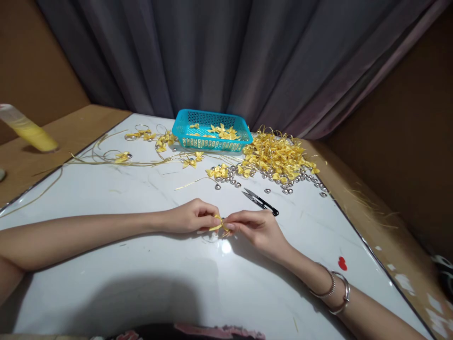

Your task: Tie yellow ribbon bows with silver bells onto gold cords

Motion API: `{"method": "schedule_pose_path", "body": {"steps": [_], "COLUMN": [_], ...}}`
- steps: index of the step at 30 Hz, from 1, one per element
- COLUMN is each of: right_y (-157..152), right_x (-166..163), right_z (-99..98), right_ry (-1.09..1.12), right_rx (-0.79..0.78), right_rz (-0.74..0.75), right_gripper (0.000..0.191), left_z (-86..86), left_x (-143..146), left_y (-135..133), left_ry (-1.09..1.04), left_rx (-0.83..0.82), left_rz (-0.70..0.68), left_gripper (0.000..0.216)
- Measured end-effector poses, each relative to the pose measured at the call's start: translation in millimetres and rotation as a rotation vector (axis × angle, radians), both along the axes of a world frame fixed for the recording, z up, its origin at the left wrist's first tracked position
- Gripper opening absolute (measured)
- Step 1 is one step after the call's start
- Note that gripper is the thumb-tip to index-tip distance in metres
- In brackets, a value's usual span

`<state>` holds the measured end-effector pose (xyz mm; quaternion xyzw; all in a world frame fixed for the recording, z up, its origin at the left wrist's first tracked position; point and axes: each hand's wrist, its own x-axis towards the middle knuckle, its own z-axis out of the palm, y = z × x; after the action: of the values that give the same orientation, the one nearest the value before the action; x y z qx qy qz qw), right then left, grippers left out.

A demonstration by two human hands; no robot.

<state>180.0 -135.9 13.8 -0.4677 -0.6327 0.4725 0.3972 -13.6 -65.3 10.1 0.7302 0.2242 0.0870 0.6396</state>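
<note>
A small yellow ribbon bow point(221, 223) is pinched between both hands above the middle of the white table. My left hand point(198, 216) is closed on its left side, thumb and fingertips together. My right hand point(256, 231) grips the right side between thumb and forefinger. Fingertips cover part of the bow. Just beyond my right hand lies a pair of thread snips point(261, 202) with black handles, blades pointing away to the left. Small silvery beads point(231, 177) and yellow bows point(217, 172) are scattered a little farther back.
A turquoise basket point(212, 145) with some yellow bows stands at the back. Right of it is a heap of yellow bows point(278, 153). Gold cords point(134, 164) trail across the left. A yellow-filled container point(31, 132) and a red heart-shaped piece point(342, 263) lie farther out.
</note>
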Motion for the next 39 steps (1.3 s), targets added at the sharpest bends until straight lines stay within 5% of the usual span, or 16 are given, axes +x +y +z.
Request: {"method": "schedule_pose_path", "body": {"steps": [7,13,20,39], "right_y": [4.8,7.9,10.7,13.2], "right_x": [-1.6,-3.2,-1.5,2.4], "right_z": [-2.8,-1.8,1.9,2.0], "right_ry": [0.224,0.346,0.456,0.564], "right_rx": [-0.312,-0.43,-0.458,-0.485], "right_rz": [0.101,0.158,0.095,-0.044], "right_gripper": [0.029,0.035,0.03,0.014], "left_z": [-2.8,-3.5,-2.0,-0.3], "left_x": [0.9,0.7,0.6,2.9], "left_y": [0.7,0.5,0.8,-1.3], "left_ry": [-0.033,-0.037,-0.038,0.039], "left_rx": [-0.03,0.046,0.169,0.127], "left_rz": [0.025,-0.014,-0.049,0.018], "left_gripper": [0.028,0.026,0.024,0.027]}}
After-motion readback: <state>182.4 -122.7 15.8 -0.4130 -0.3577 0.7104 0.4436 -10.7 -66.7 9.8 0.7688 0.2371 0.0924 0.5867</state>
